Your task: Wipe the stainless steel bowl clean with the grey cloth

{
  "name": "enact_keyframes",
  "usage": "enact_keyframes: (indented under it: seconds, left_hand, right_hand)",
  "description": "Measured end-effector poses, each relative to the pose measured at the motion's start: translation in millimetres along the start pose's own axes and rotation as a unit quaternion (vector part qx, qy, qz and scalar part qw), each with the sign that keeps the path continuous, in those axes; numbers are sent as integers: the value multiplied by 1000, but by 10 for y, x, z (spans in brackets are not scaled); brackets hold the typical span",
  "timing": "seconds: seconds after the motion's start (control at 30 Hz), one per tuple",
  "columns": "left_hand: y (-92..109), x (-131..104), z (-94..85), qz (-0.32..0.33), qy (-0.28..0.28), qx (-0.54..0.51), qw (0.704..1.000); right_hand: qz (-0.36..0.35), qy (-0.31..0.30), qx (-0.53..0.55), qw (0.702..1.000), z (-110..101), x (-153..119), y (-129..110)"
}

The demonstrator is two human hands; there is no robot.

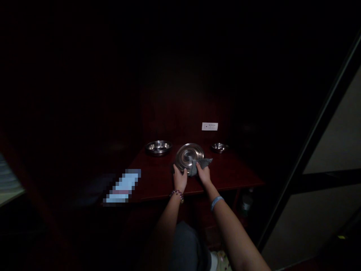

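Observation:
A round, shiny steel plate [188, 153] is tilted up above the dark red tabletop. My left hand [179, 178] grips its lower left rim, thumb and fingers closed on the edge. At its lower right, my right hand [203, 173] holds a grey cloth [194, 168] against the plate's surface. The cloth's loose end sticks out to the right, past my fingers. Part of the plate's lower edge is hidden behind the cloth and my hands.
A wide steel bowl [158, 148] stands on the red table [158, 180] to the left, and a smaller steel bowl [219, 147] to the right. A white socket panel [210, 126] is on the back wall. A jar-like container [247, 204] sits under the table. The surroundings are very dark.

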State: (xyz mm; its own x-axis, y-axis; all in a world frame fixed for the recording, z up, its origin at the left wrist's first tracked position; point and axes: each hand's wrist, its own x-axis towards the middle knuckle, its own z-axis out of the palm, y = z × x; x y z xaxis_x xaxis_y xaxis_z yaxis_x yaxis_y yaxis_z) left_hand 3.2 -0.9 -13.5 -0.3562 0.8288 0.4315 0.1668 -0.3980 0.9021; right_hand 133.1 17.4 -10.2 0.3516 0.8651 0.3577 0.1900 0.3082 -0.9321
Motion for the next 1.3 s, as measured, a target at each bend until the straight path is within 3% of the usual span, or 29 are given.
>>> enact_keyframes:
  seconds: [0.27, 0.47, 0.67, 0.8, 1.0, 1.3]
  left_hand:
    - [118, 14, -18, -40, 47, -140, 988]
    - [109, 8, -24, -28, 35, -97, 994]
    - [86, 16, 3, -23, -31, -116, 993]
    - [163, -25, 1, -24, -57, -63, 996]
    - [242, -63, -23, -28, -57, -28, 998]
    - [202, -47, -51, -27, -62, -29, 997]
  right_hand:
    - [4, -7, 6, 1000, 0, 0, -11]
    - [12, 6, 7, 1000, -8, -12, -39]
    - [54, -1, 44, 998, -3, -19, -35]
    - [45, -11, 65, 997, 1, -4, -10]
    - [40, -32, 63, 997, 4, -4, -6]
    - [37, -42, 82, 995, 22, -2, 13]
